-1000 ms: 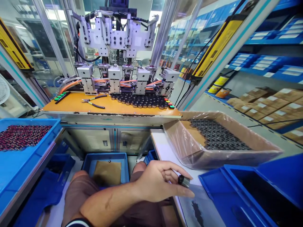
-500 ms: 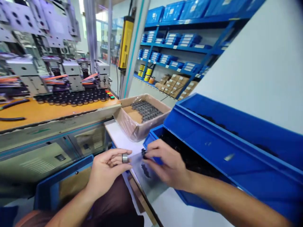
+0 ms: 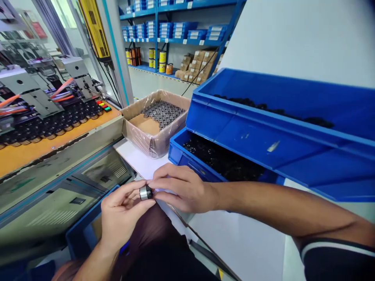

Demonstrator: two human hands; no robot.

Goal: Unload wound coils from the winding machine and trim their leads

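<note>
My left hand (image 3: pixel 118 216) pinches a small silver metal ring (image 3: pixel 143 192) between thumb and fingertips. Against the ring's right side sits a small black plastic part (image 3: pixel 149 192), and the fingertips of my right hand (image 3: pixel 183 189) close on it. The two hands meet here, above my lap and the edge of the white table (image 3: pixel 234 230). My right fingers partly hide the black part, so I cannot tell how deeply it is seated in the ring.
A blue bin (image 3: pixel 178 154) of black parts stands right of my hands, with a larger blue bin (image 3: pixel 263 128) above it. Behind is a plastic-lined carton (image 3: pixel 164 144) of dark metallic pieces. On the left, a machine bench (image 3: pixel 67 134) carries rows of black-topped parts.
My right hand has moved left with the black plastic part, bringing it against the silver metal ring in my left hand. The view has swung to the right.
</note>
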